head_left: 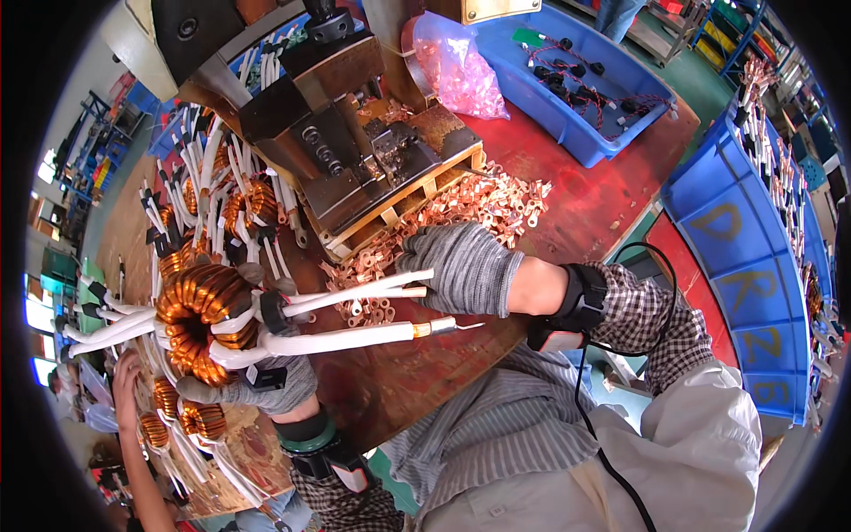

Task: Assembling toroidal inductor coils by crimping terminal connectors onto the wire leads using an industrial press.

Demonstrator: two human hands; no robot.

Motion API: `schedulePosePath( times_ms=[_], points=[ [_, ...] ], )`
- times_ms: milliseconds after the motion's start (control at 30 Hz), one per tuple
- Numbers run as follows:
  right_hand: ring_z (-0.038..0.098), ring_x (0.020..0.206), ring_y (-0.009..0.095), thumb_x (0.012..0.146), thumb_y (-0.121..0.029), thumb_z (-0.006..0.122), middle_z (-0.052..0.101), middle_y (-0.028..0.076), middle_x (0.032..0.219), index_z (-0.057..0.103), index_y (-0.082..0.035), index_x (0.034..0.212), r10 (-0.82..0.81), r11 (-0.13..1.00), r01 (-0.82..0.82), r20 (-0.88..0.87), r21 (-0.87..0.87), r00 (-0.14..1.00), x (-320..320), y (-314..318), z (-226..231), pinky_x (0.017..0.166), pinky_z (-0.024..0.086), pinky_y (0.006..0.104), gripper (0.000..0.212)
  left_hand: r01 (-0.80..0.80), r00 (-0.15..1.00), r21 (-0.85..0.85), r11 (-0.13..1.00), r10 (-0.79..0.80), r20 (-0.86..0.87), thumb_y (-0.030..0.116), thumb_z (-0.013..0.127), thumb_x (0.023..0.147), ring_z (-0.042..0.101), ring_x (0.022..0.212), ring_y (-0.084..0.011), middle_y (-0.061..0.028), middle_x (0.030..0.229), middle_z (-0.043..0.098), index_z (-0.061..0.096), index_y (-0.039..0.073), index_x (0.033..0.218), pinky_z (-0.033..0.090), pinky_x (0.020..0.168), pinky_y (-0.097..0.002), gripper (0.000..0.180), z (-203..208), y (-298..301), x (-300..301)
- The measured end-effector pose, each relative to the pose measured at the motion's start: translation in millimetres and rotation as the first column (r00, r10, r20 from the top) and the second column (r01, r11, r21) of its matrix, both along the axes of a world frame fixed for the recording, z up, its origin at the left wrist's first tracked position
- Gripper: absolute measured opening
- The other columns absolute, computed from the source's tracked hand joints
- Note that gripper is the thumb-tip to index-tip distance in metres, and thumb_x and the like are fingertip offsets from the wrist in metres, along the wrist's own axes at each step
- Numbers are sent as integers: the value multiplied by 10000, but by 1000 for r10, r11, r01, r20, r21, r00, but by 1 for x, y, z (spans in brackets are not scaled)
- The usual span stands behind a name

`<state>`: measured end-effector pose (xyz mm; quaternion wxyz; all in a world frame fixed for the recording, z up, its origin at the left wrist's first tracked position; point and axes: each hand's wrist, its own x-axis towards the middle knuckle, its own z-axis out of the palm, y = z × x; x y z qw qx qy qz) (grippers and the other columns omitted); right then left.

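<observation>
My left hand (285, 390), in a grey knit glove, is closed round a ring-shaped copper coil (202, 306) with white sleeved leads. Its thick lead (337, 340) points right and ends in a bare silvery tip with a thin strand sticking out. Two thinner leads (363, 293) run above it, their ends overlapping the glove of my right hand (468, 266). That hand has its fingers curled at the near edge of a heap of copper cable lugs (496, 199); what its fingertips hold, if anything, is hidden.
A metal press (341, 142) stands behind the lugs. More coils (253, 202) lie left of it. A pink-tinted bag (456, 66) and a blue tray (612, 137) of wired parts sit behind. A blue crate (736, 222) stands right. Another person's arm (133, 434) is at left.
</observation>
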<state>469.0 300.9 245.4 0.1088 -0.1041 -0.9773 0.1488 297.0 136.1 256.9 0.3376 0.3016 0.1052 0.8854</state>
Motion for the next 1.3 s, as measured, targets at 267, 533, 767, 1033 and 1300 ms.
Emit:
schedulePosePath(
  times_ms=[267, 533, 767, 1033, 1300],
  points=[
    [575, 591, 110, 821, -123, 538, 565, 40, 752, 472, -29, 927, -211, 186, -109, -148, -976, 966, 21, 29, 22, 475, 468, 216, 156, 153, 987, -12, 988, -152, 42, 635, 551, 654, 395, 1115, -351, -177, 1252, 376, 317, 88, 1280, 314, 969, -482, 864, -5, 5, -1],
    [590, 637, 106, 790, -127, 602, 607, 57, 757, 590, -16, 946, -167, 150, -148, -173, -977, 971, 33, 36, 40, 519, 477, 204, 192, -214, 903, -240, 947, 286, 321, 578, 601, 659, 439, 1060, -265, -85, 1181, 456, 424, 104, 1207, 321, 972, -453, 746, 5, 12, 5],
    [589, 730, 110, 822, -101, 550, 610, 54, 829, 583, -18, 1017, -24, 186, -261, -269, -947, 963, 23, 43, 37, 615, 497, 222, 214, -173, 937, -234, 957, 233, 261, 561, 593, 680, 444, 1051, -243, -83, 1171, 463, 420, 90, 1202, 323, 976, -428, 724, 4, 14, 11],
    [583, 693, 100, 796, -115, 586, 614, 55, 803, 607, -9, 957, -19, 175, -260, -267, -950, 964, 19, 48, 48, 609, 496, 207, 194, -69, 956, -101, 993, 95, 279, 542, 567, 708, 409, 1114, -306, -153, 1201, 447, 379, 47, 1235, 291, 990, -453, 748, -4, 11, 1],
    [578, 618, 112, 760, -105, 628, 619, 66, 771, 609, 2, 922, -205, 56, -260, -266, -964, 942, -1, 65, 44, 541, 480, 213, 195, -262, 938, -197, 945, 297, 178, 503, 608, 696, 405, 1110, -264, -99, 1217, 420, 363, 74, 1240, 303, 983, -423, 735, -2, 26, 24]
  ],
)
